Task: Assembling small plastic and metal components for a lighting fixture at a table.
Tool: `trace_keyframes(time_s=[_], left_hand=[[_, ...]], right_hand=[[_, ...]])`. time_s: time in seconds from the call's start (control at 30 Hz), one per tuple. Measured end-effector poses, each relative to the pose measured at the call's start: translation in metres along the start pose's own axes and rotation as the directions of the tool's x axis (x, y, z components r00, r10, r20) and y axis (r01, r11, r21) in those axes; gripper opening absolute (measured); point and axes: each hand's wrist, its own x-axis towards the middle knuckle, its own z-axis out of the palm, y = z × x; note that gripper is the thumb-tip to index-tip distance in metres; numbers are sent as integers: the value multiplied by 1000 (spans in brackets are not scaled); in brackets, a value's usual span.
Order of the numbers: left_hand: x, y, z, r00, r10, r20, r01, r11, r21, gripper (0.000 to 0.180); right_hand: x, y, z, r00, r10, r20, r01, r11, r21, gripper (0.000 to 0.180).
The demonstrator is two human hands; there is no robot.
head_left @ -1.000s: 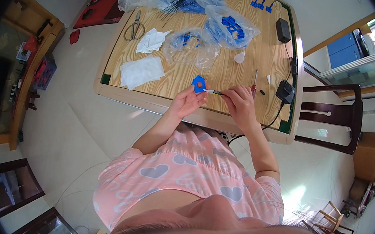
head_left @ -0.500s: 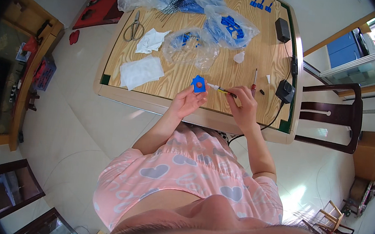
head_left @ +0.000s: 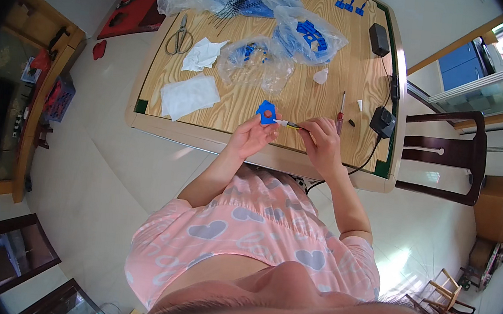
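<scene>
Above the table's near edge, my left hand (head_left: 252, 139) grips a small flat blue plastic piece (head_left: 264, 108) with a round hole, through which skin shows. Closed to its right, my right hand (head_left: 322, 141) pinches a slim yellow-and-dark tube with a white nozzle (head_left: 284, 123). The nozzle points left and its tip is at the right edge of the blue piece; whether they touch, I cannot tell. Just beyond my right hand lies a screwdriver (head_left: 340, 114) with a red handle. A small white cone (head_left: 360, 106) and a small black piece (head_left: 352, 123) are beside it.
White tissues (head_left: 190, 97) and scissors (head_left: 180, 40) lie on the left of the wooden table (head_left: 306, 101). Clear bags (head_left: 255, 65) of blue parts and dark springy wires (head_left: 230, 9) cover the far side. A black adapter (head_left: 382, 122) with a cable stands right, near a chair (head_left: 448, 153).
My right hand has moved slightly left, bringing the white nozzle up to the blue piece. My left hand has stayed in nearly the same place.
</scene>
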Motion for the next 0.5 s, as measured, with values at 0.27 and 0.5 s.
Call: trace_keyframes(time_s=[0.27,0.5], left_hand=[[-1,1,-1,998,7,-62,-13,996,-87,42],[0,1,-2,1000,4,-15,-4,1000,3,47]], right_hand=[[-6,-2,1,985,163,-66,-157,984,85,13],[-5,0,3,997,82,-6,-82,996,31,14]])
